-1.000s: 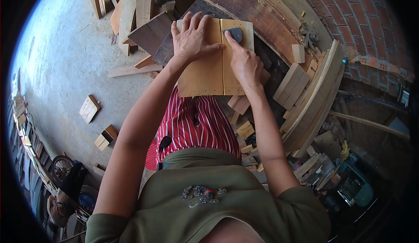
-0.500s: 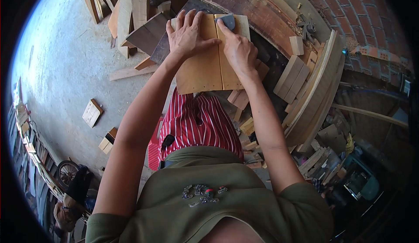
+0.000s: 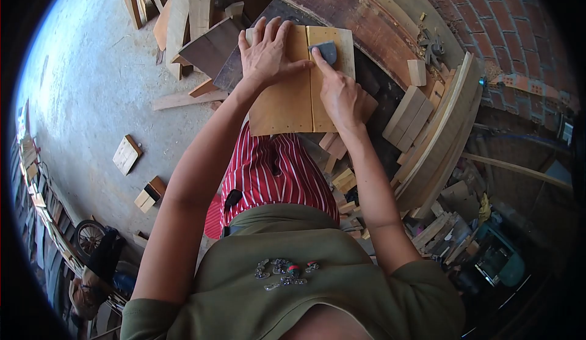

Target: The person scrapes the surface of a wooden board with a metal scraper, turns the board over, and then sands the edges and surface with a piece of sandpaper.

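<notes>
A wooden panel (image 3: 278, 111) of yellowish boards, with a dark seam running along it and small holes near its near edge, lies in front of me. My left hand (image 3: 268, 56) rests flat on its left part, fingers spread and thumb reaching to the seam. On the right part, my right hand (image 3: 339, 90) presses a small grey piece of sandpaper (image 3: 326, 52) against the wood with an outstretched index finger. The other fingers of that hand are curled, and what lies under them is hidden.
Beneath the panel is a dark work surface (image 3: 381, 93). Wooden blocks (image 3: 408, 115) and a long curved board (image 3: 448, 132) are on the right. Boards (image 3: 200, 4) lean at the upper left. Offcuts (image 3: 127, 155) lie on the concrete floor (image 3: 91, 96); a brick wall (image 3: 494, 16) is at upper right.
My right hand has drawn the sandpaper towards me and slightly right along the panel. The left hand keeps its place on the wood. The whole view has shifted a little.
</notes>
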Demonstrator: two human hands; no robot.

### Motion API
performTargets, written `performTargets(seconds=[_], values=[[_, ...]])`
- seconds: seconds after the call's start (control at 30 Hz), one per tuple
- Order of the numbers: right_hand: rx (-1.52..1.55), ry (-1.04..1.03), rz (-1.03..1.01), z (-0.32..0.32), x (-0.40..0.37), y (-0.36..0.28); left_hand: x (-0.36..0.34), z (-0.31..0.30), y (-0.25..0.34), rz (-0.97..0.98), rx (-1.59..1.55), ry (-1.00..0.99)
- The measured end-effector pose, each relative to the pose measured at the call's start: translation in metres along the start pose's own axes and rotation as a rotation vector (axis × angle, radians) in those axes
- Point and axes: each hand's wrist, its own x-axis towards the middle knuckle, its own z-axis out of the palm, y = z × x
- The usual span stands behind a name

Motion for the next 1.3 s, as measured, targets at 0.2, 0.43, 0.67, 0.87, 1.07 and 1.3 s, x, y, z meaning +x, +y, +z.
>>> performTargets(seconds=[0.2,0.43,0.67,0.87,1.07,1.3], values=[[-0.099,0.028,0.037,-0.005,0.030,-0.010,-0.001,-0.003,0.001,0.014,-0.005,-0.004],[-0.019,-0.010,0.022,-0.003,0.013,-0.007,0.000,0.003,-0.001,0.019,-0.031,0.059],[0.107,-0.074,0.088,-0.020,0.014,-0.001,0.002,0.004,0.001,-0.015,-0.056,0.001],[0.302,-0.016,0.032,-0.015,-0.044,-0.018,0.002,-0.005,-0.021,0.074,-0.109,-0.120],[0.225,0.175,-0.053,0.028,-0.048,-0.023,0.001,-0.012,-0.033,0.133,-0.149,-0.183],[0.145,0.132,-0.085,0.034,-0.031,-0.029,0.002,-0.011,-0.048,0.263,-0.200,-0.172]])
